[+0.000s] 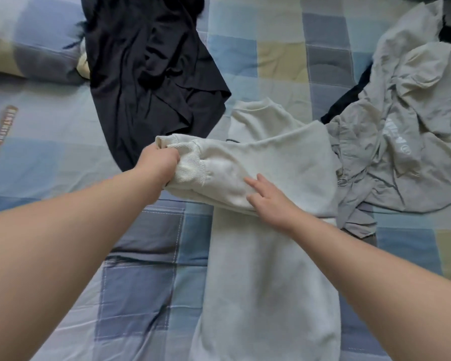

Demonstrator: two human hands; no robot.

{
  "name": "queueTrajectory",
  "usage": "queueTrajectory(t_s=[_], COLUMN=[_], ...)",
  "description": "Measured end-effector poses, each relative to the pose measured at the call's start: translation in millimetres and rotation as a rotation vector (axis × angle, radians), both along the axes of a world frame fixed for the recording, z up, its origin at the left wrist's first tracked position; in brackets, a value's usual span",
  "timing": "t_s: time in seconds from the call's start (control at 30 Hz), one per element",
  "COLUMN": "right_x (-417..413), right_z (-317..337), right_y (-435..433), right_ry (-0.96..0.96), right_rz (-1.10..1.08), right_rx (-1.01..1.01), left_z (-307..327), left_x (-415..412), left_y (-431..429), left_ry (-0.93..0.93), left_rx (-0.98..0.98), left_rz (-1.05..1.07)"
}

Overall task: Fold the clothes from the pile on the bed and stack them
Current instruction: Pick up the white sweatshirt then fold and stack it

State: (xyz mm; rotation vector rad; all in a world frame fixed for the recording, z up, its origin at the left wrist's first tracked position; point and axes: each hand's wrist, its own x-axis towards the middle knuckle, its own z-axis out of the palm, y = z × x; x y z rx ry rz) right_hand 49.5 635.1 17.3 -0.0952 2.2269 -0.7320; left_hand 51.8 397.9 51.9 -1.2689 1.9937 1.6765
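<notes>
The left hand [161, 162] has its fingers curled tight round the ribbed cuff [190, 165] of the cream sweatshirt [266, 269]. The garment lies mid-bed [62, 142], long axis running from near hem to far collar. Its sleeve [271, 157] crosses the body, pointing left. The right hand [268, 196] presses the sleeve with fingers spread flat. Risk: a harder leftward pull would likely drag the body askew, and the grey pile [401, 139] touching its right edge could snag.

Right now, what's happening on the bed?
A person is folding a cream sweatshirt laid flat on the checked bedspread. The left hand grips the ribbed cuff of a sleeve drawn across the body. The right hand, fingers straight, rests on that sleeve. A black garment beyond and a grey garment to the right lie crumpled, not yet folded.
</notes>
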Motion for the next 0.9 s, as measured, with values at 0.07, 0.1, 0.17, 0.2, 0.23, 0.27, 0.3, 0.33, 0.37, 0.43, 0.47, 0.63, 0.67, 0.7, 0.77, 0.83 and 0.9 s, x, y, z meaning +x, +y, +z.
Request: queueTrajectory(t_s=[0.07, 0.1, 0.17, 0.2, 0.23, 0.27, 0.3, 0.33, 0.37, 0.43, 0.47, 0.63, 0.67, 0.7, 0.77, 0.83, 0.9], right_x=[5.4, 7.1, 8.1, 8.1, 7.5, 6.2, 4.1, 1.8, -1.2, -7.4, -10.9, -24.8, -26.6, -28.0, -30.2, -32.8, -39.5], right_z=[-6.2, -9.0, -12.9, -13.9, -14.3, -14.1, -13.2, -12.1, -10.6, -6.0, -3.1, 15.9, 19.5, 22.0, 24.1, 23.1, 15.4], right_y=[-11.4, -14.9, -16.6, -15.3, -12.5, -8.1, -2.8, 3.7, 10.8, 25.8, 34.5, 82.4, 91.7, 98.9, 104.6, 96.1, 77.1], right_ry=[-0.044, -0.056, -0.04, -0.024, -0.013, -0.005, 0.001, 0.01, 0.029, 0.086, 0.11, 0.189, 0.211, 0.245, 0.364, 0.491, 0.539], right_rz=[0.009, 0.017, 0.027, 0.025, 0.014, -0.008, -0.036, -0.067, -0.095, -0.142, -0.178, -0.306, -0.307, -0.302, -0.26, -0.158, -0.038], right_rx=[-0.022, -0.023, 0.009, 0.032, 0.05, 0.058, 0.053, 0.042, 0.032, 0.03, 0.027, 0.034, 0.043, 0.055, 0.076, 0.064, 0.052], left_z=[-4.3, -7.4, -10.1, -10.7, -11.4, -10.1, -6.9, -3.4, 0.2, 6.9, 8.9, 9.0, 5.0, -0.7, -15.6, -28.0, -45.2], left_x=[3.3, 4.6, 7.6, 8.1, 7.3, 5.2, 1.6, -3.3, -9.4, -21.1, -26.9, -41.1, -39.5, -37.6, -32.0, -27.2, -28.7], left_y=[-18.9, -25.1, -28.7, -27.2, -23.7, -18.2, -11.3, -3.1, 6.9, 30.7, 45.5, 111.5, 118.9, 122.7, 120.5, 115.5, 109.5], left_ry=[-0.012, -0.011, -0.013, -0.015, -0.015, -0.011, -0.003, 0.014, 0.03, 0.038, 0.036, 0.002, -0.014, -0.005, 0.032, 0.088, 0.136], left_rx=[-0.101, -0.138, -0.184, -0.207, -0.23, -0.251, -0.26, -0.256, -0.235, -0.133, -0.074, 0.211, 0.196, 0.086, -0.292, -0.576, -0.681], left_rz=[-0.018, -0.026, -0.066, -0.092, -0.124, -0.156, -0.183, -0.208, -0.228, -0.242, -0.252, -0.485, -0.536, -0.595, -0.749, -0.883, -1.005])
